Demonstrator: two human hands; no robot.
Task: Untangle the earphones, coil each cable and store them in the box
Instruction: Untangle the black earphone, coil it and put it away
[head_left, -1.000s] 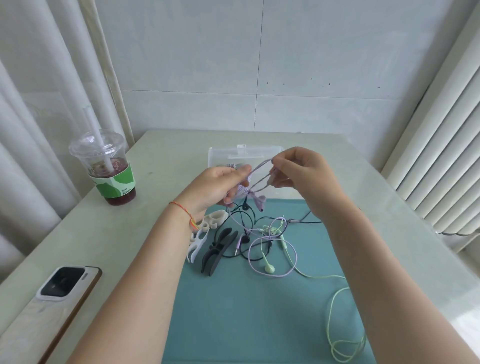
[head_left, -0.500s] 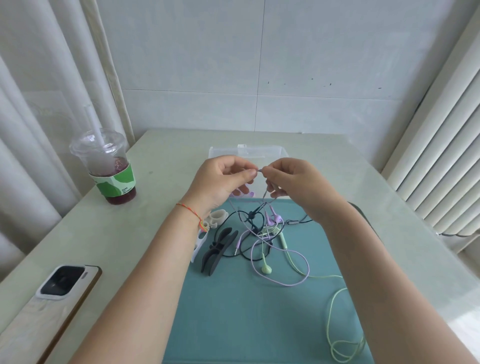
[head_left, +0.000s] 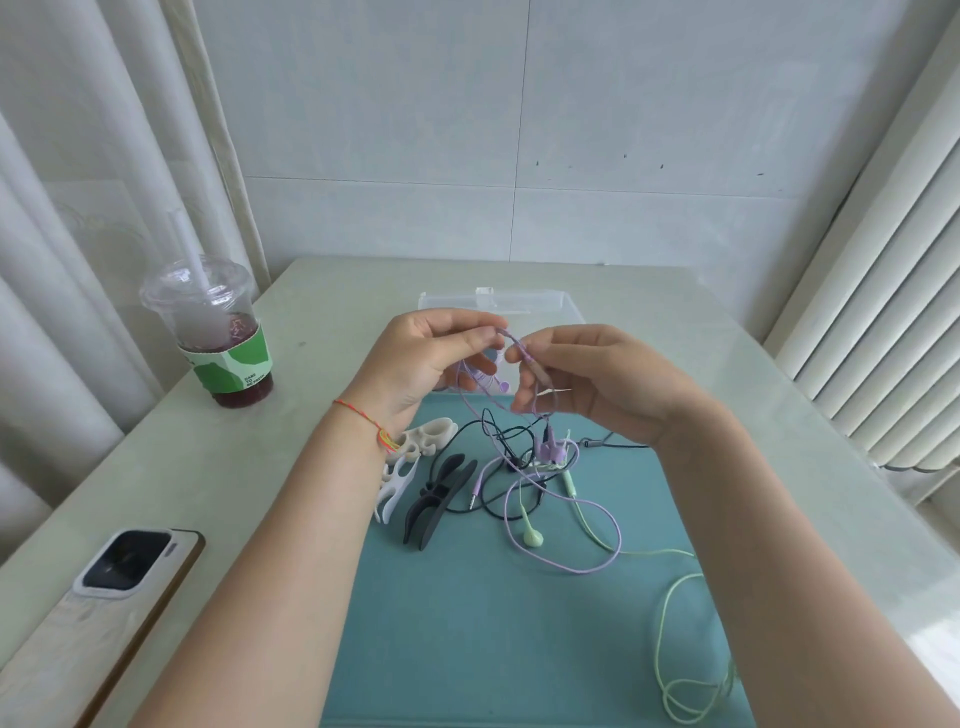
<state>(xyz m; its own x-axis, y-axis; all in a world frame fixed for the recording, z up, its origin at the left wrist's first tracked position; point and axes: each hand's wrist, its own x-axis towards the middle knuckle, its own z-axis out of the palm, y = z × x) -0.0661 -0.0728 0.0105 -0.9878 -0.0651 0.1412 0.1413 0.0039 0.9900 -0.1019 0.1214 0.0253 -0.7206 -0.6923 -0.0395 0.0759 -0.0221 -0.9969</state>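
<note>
Both hands pinch the purple cable (head_left: 566, 504) above the mat (head_left: 467, 623): left hand (head_left: 431, 358) at 9 o'clock, right hand (head_left: 587, 379) at 3, probably to lift it free from the black and green cables. The box (head_left: 550, 302) waits at 12.

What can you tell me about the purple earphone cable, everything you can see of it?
The purple earphone cable is thin, lilac and looks rubbery. Both hands hold its upper part above the teal mat: the left hand pinches it at the fingertips, and the right hand pinches it beside them. Small purple earbuds dangle under the left hand. Lower down it runs through a knot with the black cable and green cable, then lies in a wide loop on the mat.
</note>
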